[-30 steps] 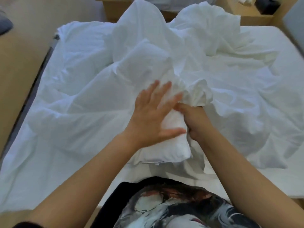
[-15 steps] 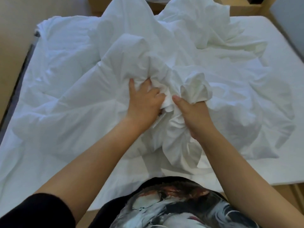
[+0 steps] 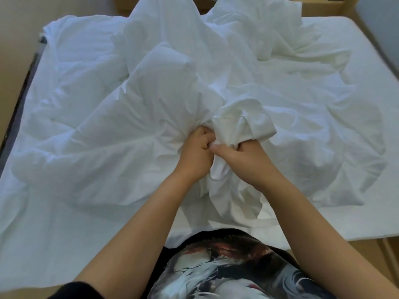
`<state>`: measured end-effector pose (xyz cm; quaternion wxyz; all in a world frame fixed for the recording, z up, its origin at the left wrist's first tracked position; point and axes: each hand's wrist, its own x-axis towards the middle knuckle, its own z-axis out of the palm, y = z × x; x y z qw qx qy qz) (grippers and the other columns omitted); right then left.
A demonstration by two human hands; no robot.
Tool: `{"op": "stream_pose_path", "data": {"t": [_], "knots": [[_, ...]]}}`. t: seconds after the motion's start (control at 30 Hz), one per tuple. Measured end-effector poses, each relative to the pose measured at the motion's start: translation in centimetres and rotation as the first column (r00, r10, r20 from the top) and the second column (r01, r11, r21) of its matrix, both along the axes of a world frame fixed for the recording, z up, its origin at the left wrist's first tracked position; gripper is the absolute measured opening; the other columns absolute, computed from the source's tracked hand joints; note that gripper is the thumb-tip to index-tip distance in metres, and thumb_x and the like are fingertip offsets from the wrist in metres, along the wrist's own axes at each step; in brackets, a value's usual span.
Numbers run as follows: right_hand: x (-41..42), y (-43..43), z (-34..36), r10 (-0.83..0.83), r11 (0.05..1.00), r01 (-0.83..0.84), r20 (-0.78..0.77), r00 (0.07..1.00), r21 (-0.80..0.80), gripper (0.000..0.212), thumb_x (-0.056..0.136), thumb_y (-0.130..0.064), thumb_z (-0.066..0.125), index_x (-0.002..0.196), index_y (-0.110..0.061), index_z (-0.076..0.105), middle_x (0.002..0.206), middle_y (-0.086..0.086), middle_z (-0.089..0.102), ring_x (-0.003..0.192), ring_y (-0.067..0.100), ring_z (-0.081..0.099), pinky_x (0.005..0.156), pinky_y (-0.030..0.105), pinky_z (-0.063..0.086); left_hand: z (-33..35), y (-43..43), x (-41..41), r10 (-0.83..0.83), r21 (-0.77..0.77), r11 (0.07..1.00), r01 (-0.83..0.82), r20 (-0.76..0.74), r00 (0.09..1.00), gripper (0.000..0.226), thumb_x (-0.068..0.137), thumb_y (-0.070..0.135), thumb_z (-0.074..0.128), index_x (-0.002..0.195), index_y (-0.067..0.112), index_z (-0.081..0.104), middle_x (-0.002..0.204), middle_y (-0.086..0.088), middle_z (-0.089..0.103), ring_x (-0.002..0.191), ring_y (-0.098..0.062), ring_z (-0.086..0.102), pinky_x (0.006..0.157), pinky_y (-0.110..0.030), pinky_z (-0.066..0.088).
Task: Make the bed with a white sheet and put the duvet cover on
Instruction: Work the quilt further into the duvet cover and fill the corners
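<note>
A white duvet cover [image 3: 151,117] lies crumpled in a big heap across the bed, with the duvet bulging inside it. A white sheet [image 3: 364,61] covers the mattress beneath. My left hand [image 3: 195,152] grips a gathered bunch of the cover's cloth at the middle of the heap. Right beside it, thumb touching, my right hand [image 3: 244,158] clutches another bunched fold [image 3: 244,119] that stands up above the fist. Both hands are near the foot edge of the bed.
The wooden bed frame [image 3: 367,247] shows at the front right. A dark gap [image 3: 19,98] runs along the bed's left side beside the beige floor. Wooden furniture [image 3: 319,7] stands beyond the head of the bed.
My left hand, spread flat on the cloth a second ago, has curled and grabbed the cover, then pulled it toward me next to my right hand. The heap has shifted slightly.
</note>
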<state>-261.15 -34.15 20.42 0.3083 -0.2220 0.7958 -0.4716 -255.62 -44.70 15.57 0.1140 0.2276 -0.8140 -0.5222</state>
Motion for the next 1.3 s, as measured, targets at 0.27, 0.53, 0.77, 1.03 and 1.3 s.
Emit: {"op": "stream_pose_path", "data": {"t": [0.27, 0.53, 0.77, 1.03, 1.3], "knots": [[-1.7, -0.6, 1.1, 0.097, 0.995, -0.1, 0.258, 0.961, -0.001, 0.041, 0.072, -0.043, 0.055, 0.097, -0.013, 0.067, 0.098, 0.008, 0.07, 0.092, 0.02, 0.067, 0.089, 0.042, 0.052, 1.3, -1.1, 2.8, -0.193, 0.789, 0.557, 0.26, -0.181, 0.964, 0.033, 0.083, 0.026, 0.046, 0.107, 0.014, 0.066, 0.105, -0.004, 0.07, 0.103, -0.019, 0.064, 0.086, -0.032, 0.051], [-2.2, -0.4, 0.9, 0.205, 0.979, -0.199, 0.236, 0.95, -0.05, 0.036, 0.081, -0.029, 0.063, 0.115, -0.016, 0.059, 0.109, 0.002, 0.065, 0.102, 0.011, 0.062, 0.09, 0.03, 0.051, 0.1, 1.1, 0.7, 0.146, 0.408, 0.904, -0.127, -0.016, 0.989, 0.012, 0.092, 0.022, 0.056, 0.099, 0.029, 0.063, 0.092, 0.01, 0.068, 0.084, 0.002, 0.064, 0.067, -0.012, 0.052], [-2.6, 2.0, -1.4, 0.26, 0.965, -0.262, -0.197, 0.946, 0.016, 0.037, 0.087, -0.003, 0.05, 0.099, -0.037, 0.056, 0.099, -0.025, 0.054, 0.092, -0.017, 0.048, 0.08, -0.002, 0.033, 0.9, 0.0, -0.2, 0.131, 0.666, 0.729, -0.155, 0.086, 0.988, 0.025, 0.089, 0.038, 0.057, 0.108, 0.024, 0.065, 0.099, 0.003, 0.073, 0.092, -0.013, 0.069, 0.074, -0.028, 0.055], [-2.1, 2.9, -4.0, 0.182, 0.983, -0.159, -0.401, 0.898, 0.09, 0.021, 0.087, -0.003, 0.056, 0.106, -0.011, 0.06, 0.098, -0.008, 0.051, 0.089, 0.004, 0.051, 0.081, 0.002, 0.037, 0.5, 0.3, 0.1, 0.151, 0.65, 0.742, -0.161, 0.072, 0.986, 0.018, 0.088, 0.044, 0.059, 0.102, 0.035, 0.063, 0.104, 0.008, 0.071, 0.098, -0.009, 0.066, 0.089, -0.032, 0.051], [-1.9, 4.0, -4.6, -0.029, 0.999, 0.007, -0.633, 0.773, -0.038, 0.015, 0.083, 0.008, 0.056, 0.088, 0.001, 0.069, 0.086, 0.008, 0.062, 0.076, 0.009, 0.051, 0.069, 0.008, 0.038, 0.2, 0.7, 0.1, 0.177, 0.48, 0.855, -0.194, 0.08, 0.981, 0.014, 0.088, 0.047, 0.056, 0.1, 0.039, 0.053, 0.095, 0.022, 0.057, 0.09, 0.0, 0.055, 0.076, -0.019, 0.043]]}}
